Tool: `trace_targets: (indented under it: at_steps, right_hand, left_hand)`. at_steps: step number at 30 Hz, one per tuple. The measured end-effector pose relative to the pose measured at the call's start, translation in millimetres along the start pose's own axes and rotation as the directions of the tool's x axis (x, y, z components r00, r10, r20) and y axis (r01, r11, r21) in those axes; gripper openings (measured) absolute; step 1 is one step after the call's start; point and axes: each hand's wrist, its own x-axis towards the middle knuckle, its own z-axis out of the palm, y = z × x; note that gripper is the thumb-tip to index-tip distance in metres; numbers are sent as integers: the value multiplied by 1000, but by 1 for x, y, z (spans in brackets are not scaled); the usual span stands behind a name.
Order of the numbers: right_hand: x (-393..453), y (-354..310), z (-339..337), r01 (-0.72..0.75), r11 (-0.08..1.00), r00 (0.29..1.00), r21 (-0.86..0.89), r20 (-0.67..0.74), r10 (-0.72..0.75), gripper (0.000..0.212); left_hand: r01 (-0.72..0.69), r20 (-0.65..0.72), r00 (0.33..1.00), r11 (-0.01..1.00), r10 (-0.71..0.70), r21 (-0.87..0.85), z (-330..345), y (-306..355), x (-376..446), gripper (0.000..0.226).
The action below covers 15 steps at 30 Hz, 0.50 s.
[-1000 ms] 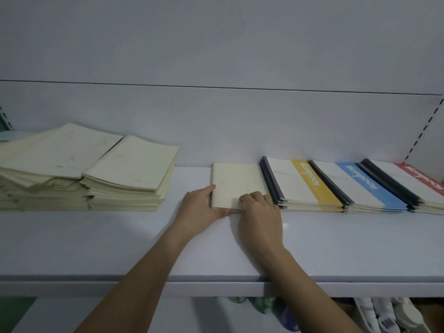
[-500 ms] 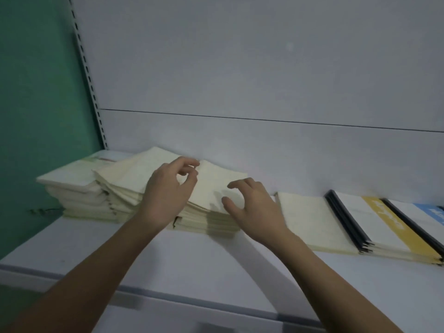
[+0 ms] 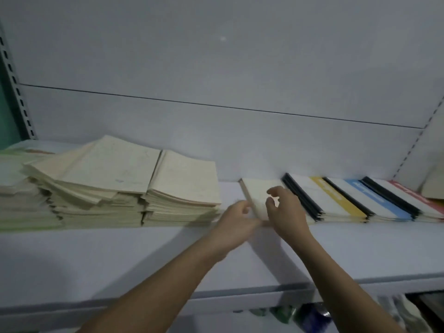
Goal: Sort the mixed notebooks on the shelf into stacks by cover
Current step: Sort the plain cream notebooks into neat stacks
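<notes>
Now both hands are back from the cream stacks (image 3: 120, 183) at nine o'clock, left hand (image 3: 236, 218) pinching the spine edge of the cream notebook (image 3: 260, 197) mid-shelf, right hand (image 3: 284, 207) hovering loose-fingered, empty, so another pickup looks underway.

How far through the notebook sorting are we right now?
Done: yellow-band, blue-band and red-band stacks sit sorted at right. In hand: both hands, left hand and right hand, are at the small cream stack. Left: the big mixed cream piles, still uneven.
</notes>
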Motion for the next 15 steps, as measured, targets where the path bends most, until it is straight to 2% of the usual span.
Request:
trace_targets:
  at_steps: [2,4,6,8,11,15]
  right_hand:
    - [-9,31,-11,1,993,997,-121,72,8,30]
    - [-19,53,-17,97,964,983,-246,172,-55,36]
    - [-23,70,-15,189,949,971,-252,194,-142,41]
    - [-22,76,-16,204,960,970,-193,171,-171,40]
    - [-23,77,-16,252,951,962,-181,153,-226,39]
    - [-19,81,-21,314,937,933,-151,230,-276,43]
  left_hand:
    - [140,19,990,963,-139,-229,14,-1,30,22]
    - [218,3,973,915,-231,-338,23,-2,56,6]
    - [237,-51,960,892,-277,-386,30,-1,80,14]
    - [244,-106,950,911,-293,-333,37,3,91,9]
    - [275,-174,941,955,-291,-109,44,3,97,11]
    - [257,-257,925,960,-278,-113,45,-3,98,8]
